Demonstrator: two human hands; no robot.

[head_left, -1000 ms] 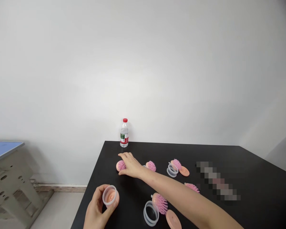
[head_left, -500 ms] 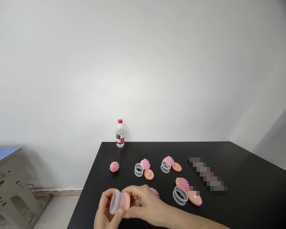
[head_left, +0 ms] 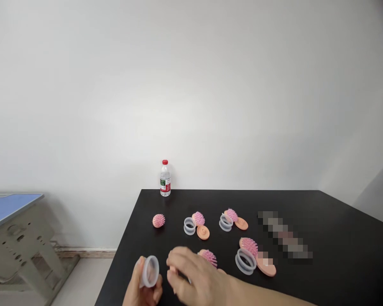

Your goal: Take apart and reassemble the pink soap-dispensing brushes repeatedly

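Note:
My left hand [head_left: 140, 287] is closed around a translucent, spool-shaped plastic ring [head_left: 151, 272], its open end tilted toward the right. Just to the right, my right hand [head_left: 193, 272] has its fingers curled together on a peach piece [head_left: 173, 269], mostly hidden by them. The two hands are apart. Behind my right hand lies a pink bristled brush head [head_left: 208, 256], partly covered. Another brush head [head_left: 249, 245] rests against a clear ring [head_left: 245, 261] and a peach oval disc [head_left: 266, 265] on the right.
Farther back on the black table [head_left: 140, 242] are a lone brush head [head_left: 158, 220] and two groups, each with a brush head, clear ring [head_left: 189, 226] and peach disc [head_left: 203, 232]. A red-capped water bottle [head_left: 165, 178] stands near the wall. A blue-topped desk [head_left: 12, 208] is at left.
The clear ring and the peach piece, earlier held together by both hands, are now apart. My left hand keeps the ring, turned around. The view has shifted slightly left.

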